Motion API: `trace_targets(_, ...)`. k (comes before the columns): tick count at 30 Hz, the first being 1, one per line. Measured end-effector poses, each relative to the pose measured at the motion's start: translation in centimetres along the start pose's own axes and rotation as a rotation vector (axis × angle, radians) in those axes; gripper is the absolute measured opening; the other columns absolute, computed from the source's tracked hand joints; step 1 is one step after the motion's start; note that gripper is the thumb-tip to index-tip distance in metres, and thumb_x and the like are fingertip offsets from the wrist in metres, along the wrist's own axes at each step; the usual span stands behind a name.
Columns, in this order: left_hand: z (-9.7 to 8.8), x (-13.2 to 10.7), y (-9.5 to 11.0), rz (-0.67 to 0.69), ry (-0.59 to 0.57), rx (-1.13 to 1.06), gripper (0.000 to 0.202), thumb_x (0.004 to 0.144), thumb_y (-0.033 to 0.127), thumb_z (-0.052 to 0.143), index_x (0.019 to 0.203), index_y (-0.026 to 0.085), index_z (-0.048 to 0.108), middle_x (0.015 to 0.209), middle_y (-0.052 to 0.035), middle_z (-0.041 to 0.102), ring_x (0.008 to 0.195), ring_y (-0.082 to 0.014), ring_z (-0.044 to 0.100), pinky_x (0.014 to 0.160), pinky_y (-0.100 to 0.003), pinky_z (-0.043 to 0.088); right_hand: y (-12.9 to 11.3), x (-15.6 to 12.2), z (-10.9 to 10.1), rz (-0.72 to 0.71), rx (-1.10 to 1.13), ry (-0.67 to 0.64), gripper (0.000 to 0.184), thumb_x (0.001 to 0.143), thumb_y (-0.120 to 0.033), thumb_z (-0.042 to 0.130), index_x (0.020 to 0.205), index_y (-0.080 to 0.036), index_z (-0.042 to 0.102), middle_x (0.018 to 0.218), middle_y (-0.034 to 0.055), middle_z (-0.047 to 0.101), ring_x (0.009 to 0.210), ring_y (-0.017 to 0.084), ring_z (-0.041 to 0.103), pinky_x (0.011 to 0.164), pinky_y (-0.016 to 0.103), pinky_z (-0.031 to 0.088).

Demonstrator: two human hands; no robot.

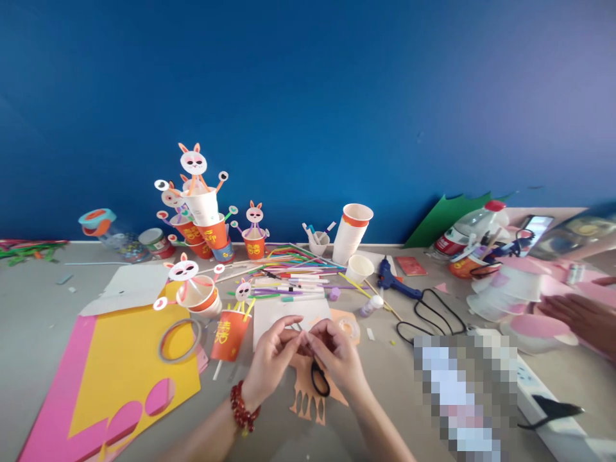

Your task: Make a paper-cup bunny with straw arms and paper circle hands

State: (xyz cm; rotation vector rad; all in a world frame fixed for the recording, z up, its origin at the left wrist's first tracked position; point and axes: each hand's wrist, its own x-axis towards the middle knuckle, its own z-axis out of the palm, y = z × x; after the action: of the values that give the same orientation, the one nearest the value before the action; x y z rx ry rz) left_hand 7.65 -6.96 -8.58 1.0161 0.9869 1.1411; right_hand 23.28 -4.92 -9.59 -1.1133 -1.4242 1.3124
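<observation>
My left hand [272, 359], with a red bead bracelet [242, 408] on its wrist, and my right hand [337, 357] meet fingertip to fingertip above the table. Both pinch a small thin pale piece [302, 333] that I cannot name. Scissors [319, 378] with black handles lie under my right hand, on an orange paper cut-out with fringed edge [308, 399]. A white paper sheet [289, 313] lies just beyond the fingers. An orange paper cup [229, 333] with sticks stands left of my left hand.
Yellow [122, 359] and pink paper sheets [45, 410] and a tape ring [180, 340] lie at left. Bunny-topped paper cups [205, 221], coloured straws and pens [293, 273], stacked cups [352, 234], a blue glue gun [392, 281] and a bottle [469, 231] stand farther back. Another person's hand [582, 314] rests at right.
</observation>
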Motion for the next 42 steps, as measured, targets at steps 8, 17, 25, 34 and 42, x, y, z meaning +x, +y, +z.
trace_targets(8, -0.2, 0.0, 0.3, -0.057, -0.029, -0.027, 0.028, 0.09, 0.043, 0.059, 0.102, 0.017, 0.062, 0.076, -0.0032, 0.07, 0.07, -0.0171, 0.069, 0.07, -0.029, 0.055, -1.0, -0.1, 0.1, 0.183, 0.184, -0.001, 0.036, 0.082, -0.052, 0.067, 0.074, -0.02, 0.055, 0.057, -0.0046, 0.051, 0.047, 0.009, 0.037, 0.044, 0.022, 0.027)
trace_targets(17, 0.1, 0.0, 0.2, -0.07, -0.011, 0.098, 0.033, 0.088, 0.047, 0.062, 0.076, 0.017, 0.058, 0.067, -0.0028, 0.068, 0.06, -0.0136, 0.064, 0.056, -0.023, 0.05, -0.8, -0.3, 0.1, 0.211, 0.231, 0.017, 0.038, 0.079, -0.054, 0.068, 0.073, -0.019, 0.054, 0.055, -0.0067, 0.044, 0.047, 0.008, 0.036, 0.046, 0.021, 0.029)
trace_targets(25, 0.2, -0.1, 0.5, -0.046, -0.014, 0.105, 0.033, 0.088, 0.047, 0.062, 0.074, 0.017, 0.057, 0.064, -0.0016, 0.066, 0.059, -0.0131, 0.062, 0.057, -0.023, 0.05, -0.6, -0.3, -0.1, 0.171, 0.183, -0.043, 0.039, 0.083, -0.053, 0.065, 0.071, -0.019, 0.052, 0.056, -0.0062, 0.044, 0.048, 0.008, 0.037, 0.046, 0.021, 0.028)
trace_targets(34, -0.3, -0.1, 1.0, -0.026, -0.073, 0.098, 0.024, 0.09, 0.037, 0.059, 0.079, 0.016, 0.06, 0.071, -0.0021, 0.064, 0.066, -0.0133, 0.06, 0.063, -0.023, 0.047, 0.3, -0.4, -0.1, 0.066, 0.066, -0.06, 0.037, 0.087, -0.051, 0.06, 0.071, -0.019, 0.052, 0.061, -0.0038, 0.047, 0.052, 0.01, 0.039, 0.047, 0.022, 0.03)
trace_targets(42, -0.8, 0.4, 0.2, 0.0, -0.066, 0.146, 0.02, 0.086, 0.031, 0.062, 0.076, 0.016, 0.056, 0.069, 0.0023, 0.05, 0.064, -0.0108, 0.045, 0.058, -0.02, 0.037, 0.4, -0.5, -0.3, 0.023, -0.021, -0.072, 0.032, 0.091, -0.045, 0.057, 0.072, -0.019, 0.052, 0.063, -0.0041, 0.044, 0.055, 0.011, 0.039, 0.05, 0.023, 0.031)
